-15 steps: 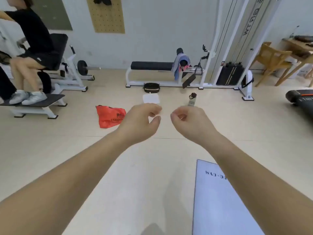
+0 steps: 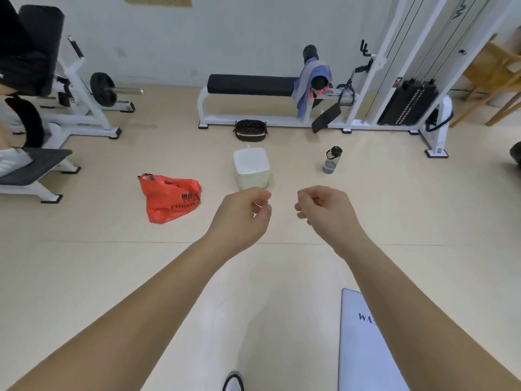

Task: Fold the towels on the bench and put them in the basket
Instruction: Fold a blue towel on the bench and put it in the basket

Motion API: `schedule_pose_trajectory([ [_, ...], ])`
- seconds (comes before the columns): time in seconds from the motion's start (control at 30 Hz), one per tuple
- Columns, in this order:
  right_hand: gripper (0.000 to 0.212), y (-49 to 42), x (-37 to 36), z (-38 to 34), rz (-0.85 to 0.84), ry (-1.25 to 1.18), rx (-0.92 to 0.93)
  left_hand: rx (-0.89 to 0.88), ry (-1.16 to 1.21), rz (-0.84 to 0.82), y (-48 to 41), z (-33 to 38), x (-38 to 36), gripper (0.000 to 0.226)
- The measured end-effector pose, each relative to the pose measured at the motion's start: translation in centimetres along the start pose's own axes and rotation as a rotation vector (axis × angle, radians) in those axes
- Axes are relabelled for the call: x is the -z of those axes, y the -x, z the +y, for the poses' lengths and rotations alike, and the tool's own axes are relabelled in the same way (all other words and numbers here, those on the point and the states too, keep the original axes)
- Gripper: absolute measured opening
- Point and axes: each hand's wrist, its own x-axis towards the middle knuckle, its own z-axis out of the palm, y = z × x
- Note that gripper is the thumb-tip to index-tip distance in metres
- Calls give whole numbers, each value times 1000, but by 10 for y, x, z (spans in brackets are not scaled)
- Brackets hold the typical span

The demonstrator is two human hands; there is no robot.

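Observation:
Blue and grey towels (image 2: 306, 83), with a bit of pink cloth, hang over the roller pads at the right end of a black padded bench (image 2: 251, 84) by the far wall. A dark woven basket (image 2: 251, 130) sits on the floor in front of the bench. My left hand (image 2: 245, 211) and my right hand (image 2: 324, 208) are stretched out side by side above the floor, well short of the bench. Both have loosely curled fingers and hold nothing.
A white box (image 2: 251, 170), an orange plastic bag (image 2: 169, 197) and a water bottle (image 2: 331, 160) lie on the floor between me and the bench. A cable machine (image 2: 406, 103) stands right, another person on a weight machine (image 2: 56, 88) left, a pale mat (image 2: 363, 342) near right.
The view has come closer to the bench and tilted down. My hands stay out in front, slightly further apart.

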Motion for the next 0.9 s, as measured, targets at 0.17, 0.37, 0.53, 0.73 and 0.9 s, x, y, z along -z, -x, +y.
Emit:
schedule_pose_trajectory([
  [0.17, 19, -111, 8, -4, 26, -40, -97, 32, 52, -97, -125, 6, -14, 24],
  [0.37, 17, -317, 19, -25, 52, -82, -61, 42, 63, -74, -318, -1, -30, 22],
  [0.53, 32, -484, 10, -67, 9, -133, -80, 142, 89, -46, -460, -7, -8, 24],
  [0.73, 35, -668, -19, -114, -68, -132, -114, 165, 73, -21, -643, -32, 27, 24],
  [0.9, 28, -814, -35, -119, 0, -143, -147, 66, 23, -79, -815, -57, 20, 21],
])
